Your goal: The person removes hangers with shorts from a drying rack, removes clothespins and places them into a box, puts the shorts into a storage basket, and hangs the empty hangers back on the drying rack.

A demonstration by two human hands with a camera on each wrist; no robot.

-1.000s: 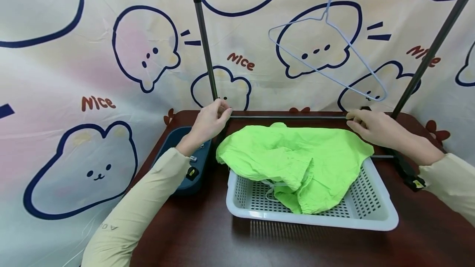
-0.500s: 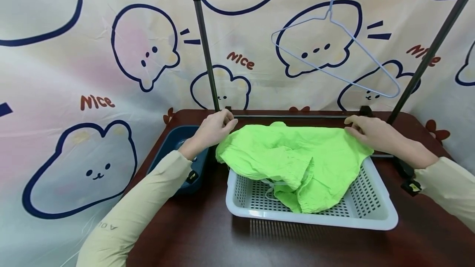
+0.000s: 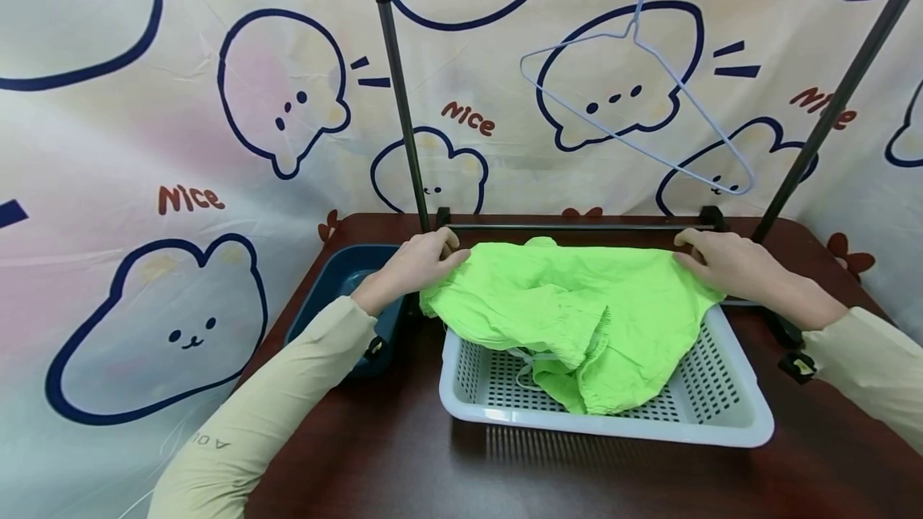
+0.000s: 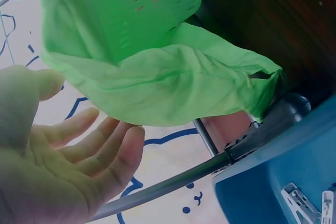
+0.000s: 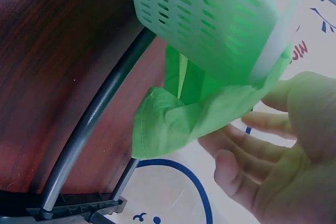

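Note:
A lime-green garment (image 3: 562, 287) with pale cords lies draped over the back of a white perforated basket (image 3: 606, 427). In the head view my left hand (image 3: 414, 263) is at the garment's left back edge, its thumb overlapping the cloth. The left wrist view shows that hand (image 4: 79, 156) with fingers spread and loosely bent beside the hanging fabric (image 4: 157, 85). My right hand (image 3: 735, 267) is at the right back edge. In the right wrist view its thumb is right at the cloth (image 5: 178, 124), and the bent fingers lie behind it, not closed on it.
A black rack (image 3: 400, 86) stands around the basket, with a light-blue wire hanger (image 3: 613, 134) on its top bar. A dark-blue bin (image 3: 339, 275) holding white clips (image 4: 299, 203) sits at left. The dark wooden table (image 3: 461, 479) extends in front; a patterned curtain hangs behind.
Both hands have lowered; the left has also moved right, in to the garment's edge. The hanger swung right and back. The garment and basket have stayed put.

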